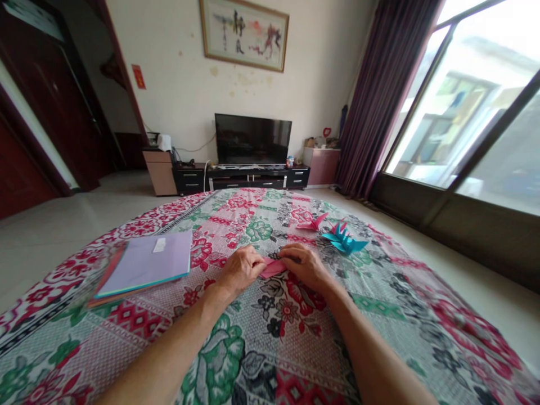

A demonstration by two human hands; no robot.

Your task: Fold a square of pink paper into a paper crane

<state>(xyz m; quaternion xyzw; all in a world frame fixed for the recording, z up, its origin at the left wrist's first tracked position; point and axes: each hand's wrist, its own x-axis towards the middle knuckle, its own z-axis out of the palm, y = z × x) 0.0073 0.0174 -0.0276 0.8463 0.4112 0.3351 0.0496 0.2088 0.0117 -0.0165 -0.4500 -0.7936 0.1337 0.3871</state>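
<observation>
Pinching narrow, folded pink paper (273, 269)

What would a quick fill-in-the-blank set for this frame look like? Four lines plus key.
1. The left hand and right hand both touch a piece of ____ paper.
2. The stack of sheets lies to the person's ____.
3. The blue folded figures lie to the ____ of the hands.
4. The framed picture hangs ____ the television.

Missing words: pink; left; right; above.
</observation>
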